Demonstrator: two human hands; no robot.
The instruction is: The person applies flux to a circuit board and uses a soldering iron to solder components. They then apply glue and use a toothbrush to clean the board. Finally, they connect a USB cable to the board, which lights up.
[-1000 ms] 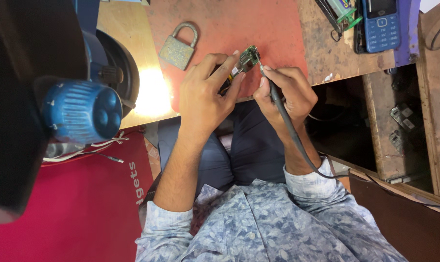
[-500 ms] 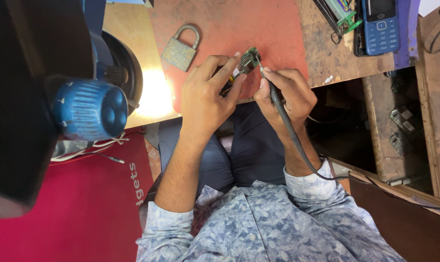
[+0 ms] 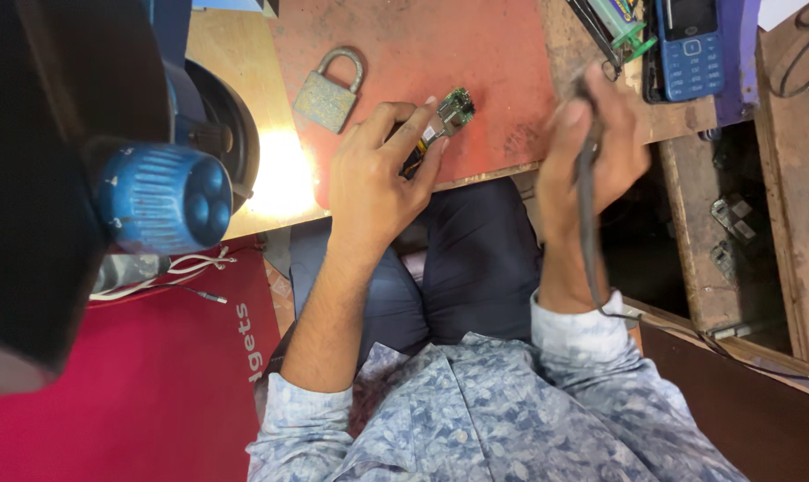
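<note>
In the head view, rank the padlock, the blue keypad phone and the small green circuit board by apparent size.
1. Blue keypad phone, partly cut off at the top edge.
2. Padlock.
3. Green circuit board, partly hidden by the left hand.

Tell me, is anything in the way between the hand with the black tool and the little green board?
Nothing visible is. The right hand holds the black tool off to the side of the little green board, which the left hand pinches. Only bare red mat lies between them; the padlock sits on the far side.

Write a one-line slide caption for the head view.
Left hand pinches a small circuit board over a red mat; right hand holds a corded iron, padlock nearby.
</note>
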